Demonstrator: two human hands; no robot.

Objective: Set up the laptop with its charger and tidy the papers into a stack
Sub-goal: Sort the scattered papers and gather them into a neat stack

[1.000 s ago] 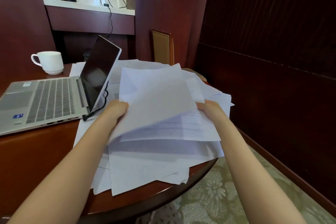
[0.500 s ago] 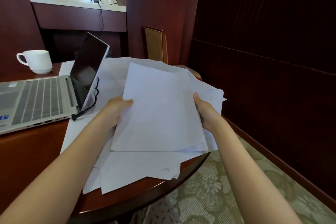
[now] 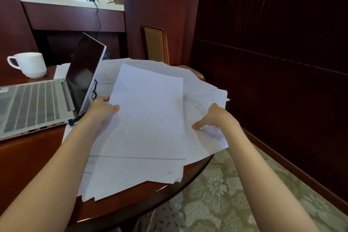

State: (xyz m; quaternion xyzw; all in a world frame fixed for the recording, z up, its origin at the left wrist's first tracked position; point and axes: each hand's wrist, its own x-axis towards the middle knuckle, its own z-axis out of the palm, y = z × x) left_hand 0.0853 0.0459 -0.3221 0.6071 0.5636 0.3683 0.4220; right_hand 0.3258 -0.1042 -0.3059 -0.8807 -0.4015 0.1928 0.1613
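While your left hand point(image 3: 102, 108) pinches the top sheet point(image 3: 148, 115) by its left edge, your right hand point(image 3: 214, 118) grips the loose papers point(image 3: 205, 98) just right of it on the surface point(image 3: 28, 156). The sheet's long axis runs away from you.

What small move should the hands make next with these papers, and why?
Probably the right hand, pinching the loose sheets on the right, should slide them leftward under the top sheet that the left hand holds: the papers lie fanned out, some overhanging the table edge.
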